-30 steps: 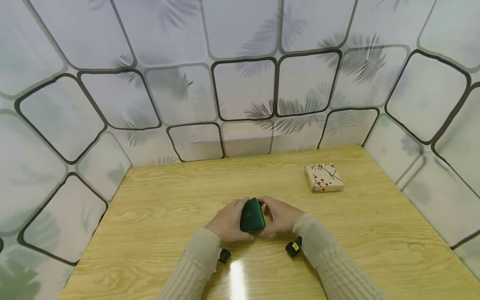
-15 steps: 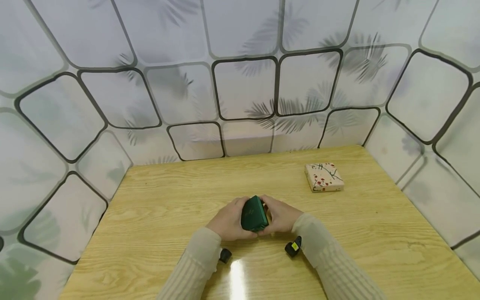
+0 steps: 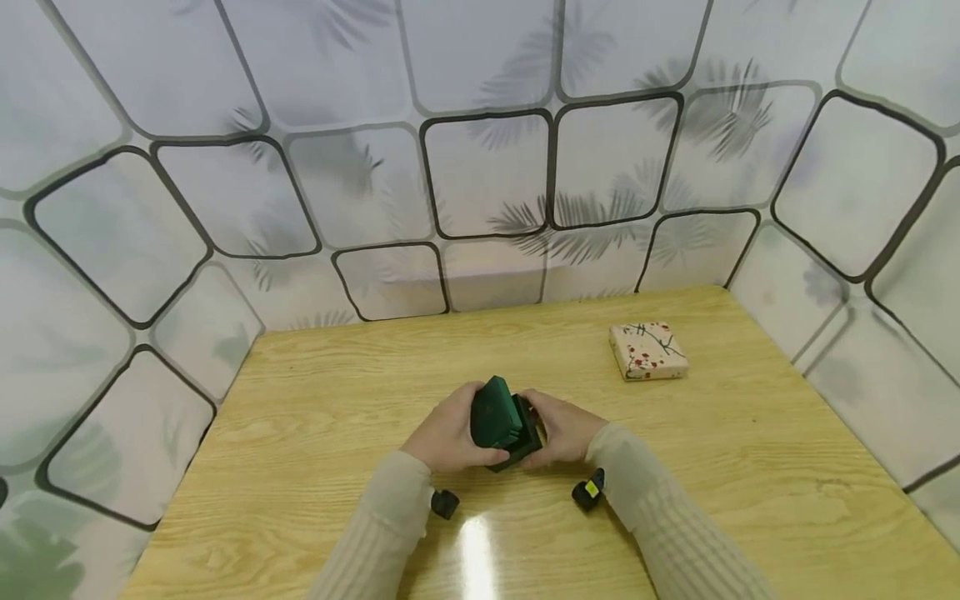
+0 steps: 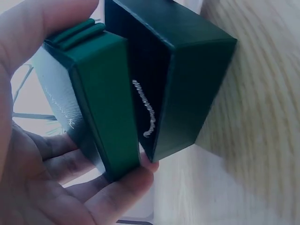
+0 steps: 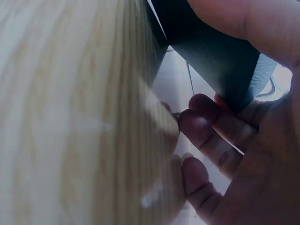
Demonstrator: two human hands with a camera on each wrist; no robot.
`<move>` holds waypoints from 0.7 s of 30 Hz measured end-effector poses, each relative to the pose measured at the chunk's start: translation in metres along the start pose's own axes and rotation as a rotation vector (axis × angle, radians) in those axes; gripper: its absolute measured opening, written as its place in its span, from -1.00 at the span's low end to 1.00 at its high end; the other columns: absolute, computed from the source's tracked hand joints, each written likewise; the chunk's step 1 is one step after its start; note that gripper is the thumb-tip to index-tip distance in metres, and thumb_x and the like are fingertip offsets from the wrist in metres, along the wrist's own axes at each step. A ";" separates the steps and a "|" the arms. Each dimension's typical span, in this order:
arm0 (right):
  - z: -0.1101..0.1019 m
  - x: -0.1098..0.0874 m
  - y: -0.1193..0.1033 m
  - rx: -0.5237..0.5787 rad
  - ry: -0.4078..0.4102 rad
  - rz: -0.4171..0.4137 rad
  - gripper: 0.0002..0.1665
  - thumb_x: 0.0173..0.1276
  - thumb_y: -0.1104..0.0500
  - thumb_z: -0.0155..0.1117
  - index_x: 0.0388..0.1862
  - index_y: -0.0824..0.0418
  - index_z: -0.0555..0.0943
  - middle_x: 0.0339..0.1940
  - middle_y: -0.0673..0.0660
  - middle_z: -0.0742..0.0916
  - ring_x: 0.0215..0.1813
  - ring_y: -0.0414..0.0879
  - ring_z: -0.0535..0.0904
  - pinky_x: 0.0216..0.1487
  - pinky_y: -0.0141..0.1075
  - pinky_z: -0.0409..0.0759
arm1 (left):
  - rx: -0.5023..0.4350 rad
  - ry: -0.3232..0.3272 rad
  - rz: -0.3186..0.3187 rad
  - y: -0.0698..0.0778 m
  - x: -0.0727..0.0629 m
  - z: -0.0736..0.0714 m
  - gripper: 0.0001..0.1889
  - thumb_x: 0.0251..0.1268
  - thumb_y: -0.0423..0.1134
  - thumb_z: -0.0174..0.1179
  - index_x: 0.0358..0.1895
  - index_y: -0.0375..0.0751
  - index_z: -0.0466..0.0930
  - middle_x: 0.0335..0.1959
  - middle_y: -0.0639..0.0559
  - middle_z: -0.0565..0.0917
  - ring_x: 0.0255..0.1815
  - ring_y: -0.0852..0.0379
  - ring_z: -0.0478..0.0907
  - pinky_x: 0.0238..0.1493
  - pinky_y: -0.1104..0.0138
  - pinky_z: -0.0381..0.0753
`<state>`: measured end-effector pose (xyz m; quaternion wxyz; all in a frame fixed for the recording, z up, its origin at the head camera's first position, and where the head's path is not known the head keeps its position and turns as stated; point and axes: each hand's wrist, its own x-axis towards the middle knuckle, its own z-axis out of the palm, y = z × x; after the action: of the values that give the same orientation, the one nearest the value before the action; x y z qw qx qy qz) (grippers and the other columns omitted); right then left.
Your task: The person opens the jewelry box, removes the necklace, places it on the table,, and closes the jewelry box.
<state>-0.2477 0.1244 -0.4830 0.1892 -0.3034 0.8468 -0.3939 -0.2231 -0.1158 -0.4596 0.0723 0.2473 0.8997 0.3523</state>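
Note:
Over the middle of the table, my left hand (image 3: pixel 448 433) grips the green lid (image 3: pixel 492 417) of a small jewelry box, thumb on one edge and fingers on the opposite one. My right hand (image 3: pixel 566 427) holds the darker green base (image 3: pixel 531 435) between thumb and fingers. Lid and base stand partly apart, both tilted. In the left wrist view, a thin silvery squiggle, like a short chain (image 4: pixel 147 110), shows against the base's dark inside. Faint lettering marks the lid's outer face. The right wrist view catches the base's underside (image 5: pixel 211 61) beside the curled fingers.
A flat cream box (image 3: pixel 649 352) with red blossoms and dark branches lies at the back right of the wooden table (image 3: pixel 337 383). Patterned cloth walls (image 3: pixel 487 183) rise behind the table and on both sides. Small black cameras hang at both wrists.
The green box was closed one second ago and now its lid is coming off the base. My left hand has moved slightly left and up with the lid; the right hand stays nearly still.

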 end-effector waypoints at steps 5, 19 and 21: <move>0.000 0.000 0.001 0.014 -0.007 0.005 0.08 -0.10 -0.02 0.65 0.38 -0.06 0.24 0.11 -0.11 0.53 0.07 -0.17 0.50 0.22 -0.06 0.38 | -0.007 -0.032 0.004 0.000 0.001 -0.002 0.03 -0.08 0.18 0.45 0.42 -0.16 0.12 0.16 0.02 0.44 0.02 0.14 0.47 0.03 0.22 0.52; 0.001 0.000 -0.001 0.004 -0.015 0.031 0.14 -0.12 0.02 0.66 0.39 0.04 0.19 0.16 -0.02 0.49 0.10 -0.14 0.47 0.23 -0.07 0.38 | 0.007 -0.037 -0.022 -0.001 -0.001 -0.004 0.04 -0.08 0.17 0.45 0.43 -0.19 0.10 0.18 -0.02 0.43 0.04 0.11 0.46 0.05 0.19 0.51; 0.001 0.000 -0.001 -0.001 -0.015 0.029 0.13 -0.12 0.02 0.66 0.38 0.03 0.20 0.15 -0.03 0.50 0.08 -0.14 0.47 0.21 -0.08 0.39 | 0.016 -0.033 -0.030 -0.002 -0.002 -0.005 0.05 -0.07 0.18 0.45 0.44 -0.19 0.09 0.20 -0.03 0.42 0.05 0.10 0.46 0.06 0.18 0.50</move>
<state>-0.2472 0.1232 -0.4824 0.2014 -0.2940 0.8498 -0.3884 -0.2231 -0.1211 -0.4570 0.0905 0.2400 0.9048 0.3399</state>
